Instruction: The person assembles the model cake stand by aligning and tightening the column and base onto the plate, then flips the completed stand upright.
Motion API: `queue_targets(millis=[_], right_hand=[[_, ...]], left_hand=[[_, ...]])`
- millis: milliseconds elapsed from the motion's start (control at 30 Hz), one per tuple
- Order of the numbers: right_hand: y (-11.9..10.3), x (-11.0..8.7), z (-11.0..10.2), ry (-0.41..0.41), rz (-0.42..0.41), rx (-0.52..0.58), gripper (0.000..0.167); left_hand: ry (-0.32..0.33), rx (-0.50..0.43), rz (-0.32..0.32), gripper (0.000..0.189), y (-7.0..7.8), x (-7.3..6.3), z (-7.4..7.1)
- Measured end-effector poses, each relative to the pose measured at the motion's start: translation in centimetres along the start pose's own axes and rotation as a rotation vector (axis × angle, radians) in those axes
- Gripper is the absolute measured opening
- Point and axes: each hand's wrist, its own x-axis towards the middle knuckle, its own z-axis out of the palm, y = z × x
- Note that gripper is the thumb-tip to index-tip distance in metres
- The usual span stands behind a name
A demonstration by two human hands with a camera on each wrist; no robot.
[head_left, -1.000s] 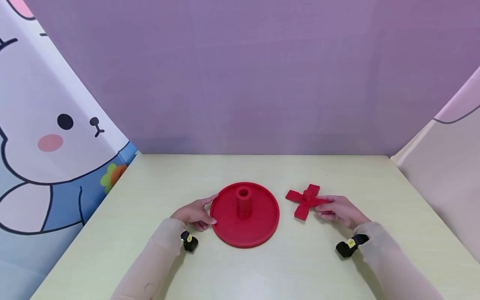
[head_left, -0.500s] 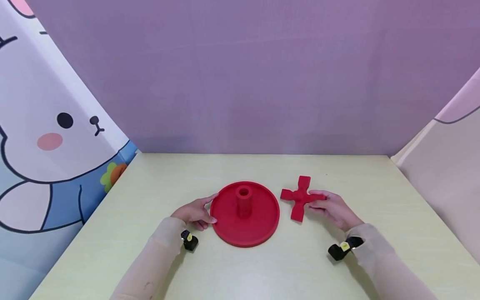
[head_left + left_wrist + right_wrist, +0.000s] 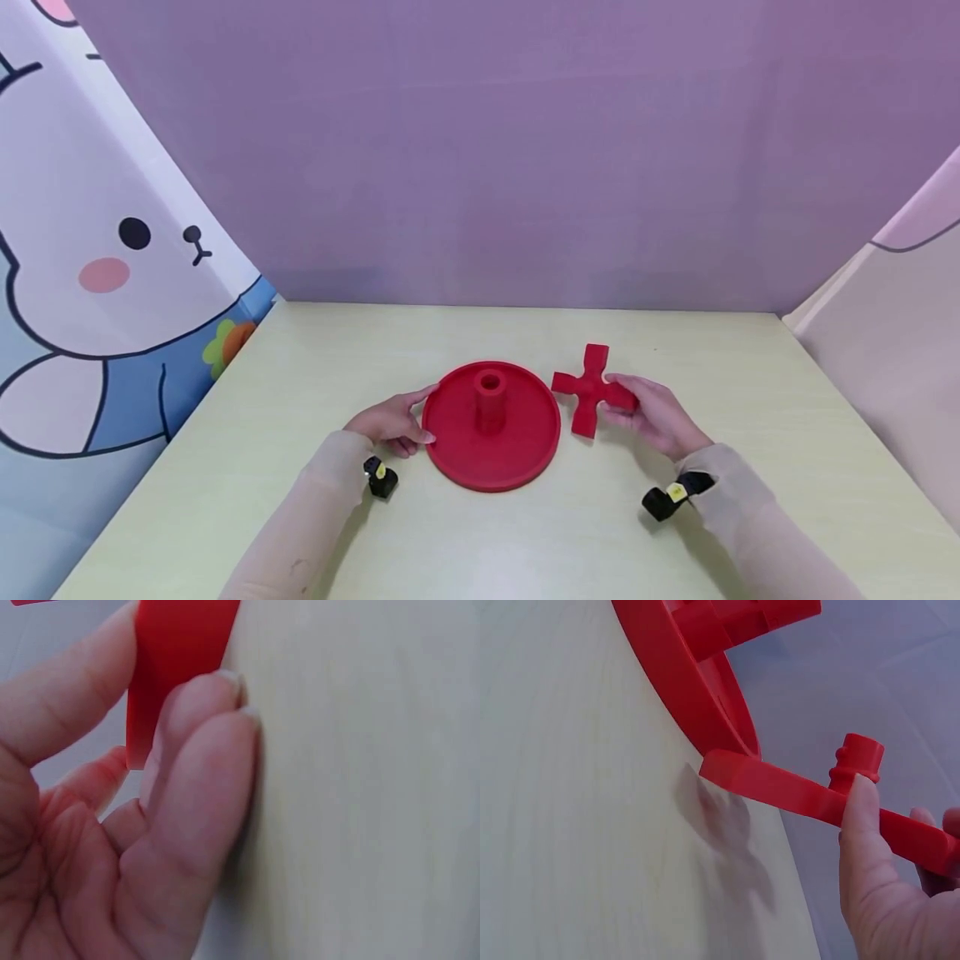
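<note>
A round red dish (image 3: 457,457) with a raised rim lies on the table, a hollow post (image 3: 491,408) rising from its middle. My left hand (image 3: 392,422) holds the dish by its left edge. The thumb is on the rim, and the left wrist view shows other fingers bent against the outer wall (image 3: 180,645). Just right of the dish, my right hand (image 3: 654,417) pinches one arm of a red four-armed cross piece (image 3: 590,389). In the right wrist view, a ridged stub (image 3: 861,757) sticks out from the cross's centre. The cross is raised above the table, its shadow below.
The pale tabletop (image 3: 517,542) runs back to a purple cloth wall (image 3: 480,167). A cartoon-printed cloth (image 3: 90,350) hangs at the left, and a pale cloth (image 3: 892,350) at the right. Each wrist wears a small black camera (image 3: 381,479).
My right hand has carried the cross piece leftward, closer to the dish. The cross has tilted and turned, showing a flatter face in the head view. The left hand and dish have stayed put.
</note>
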Motion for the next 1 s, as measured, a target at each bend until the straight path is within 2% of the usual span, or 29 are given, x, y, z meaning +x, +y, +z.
queue_targets(millis=[100, 300, 467, 567, 700, 1000], right_hand=[[-0.1, 0.2, 0.7, 0.005, -0.015, 0.011, 0.034], [-0.6, 0.4, 2.4, 0.023, -0.025, 0.09, 0.051], [-1.0, 0.5, 3.9, 0.022, -0.055, 0.211, 0.04], [-1.2, 0.6, 4.8, 0.014, -0.057, 0.25, 0.04], [-1.4, 0.7, 6.0, 0.004, -0.052, 0.25, 0.05], [-1.4, 1.1, 8.2, -0.011, -0.057, 0.231, 0.05]], left_hand=[[-0.002, -0.002, 0.004, 0.086, 0.0, -0.1, -0.1], [0.004, 0.007, 0.0, 0.086, 0.1, -0.4, -0.1], [-0.002, 0.0, 0.004, 0.086, 0.1, -0.4, -0.1], [-0.01, -0.004, 0.006, 0.086, 0.1, -0.4, -0.1], [-0.012, -0.005, 0.008, 0.086, 0.1, -0.5, -0.2], [-0.011, -0.011, 0.004, 0.086, 0.1, -0.5, -0.3]])
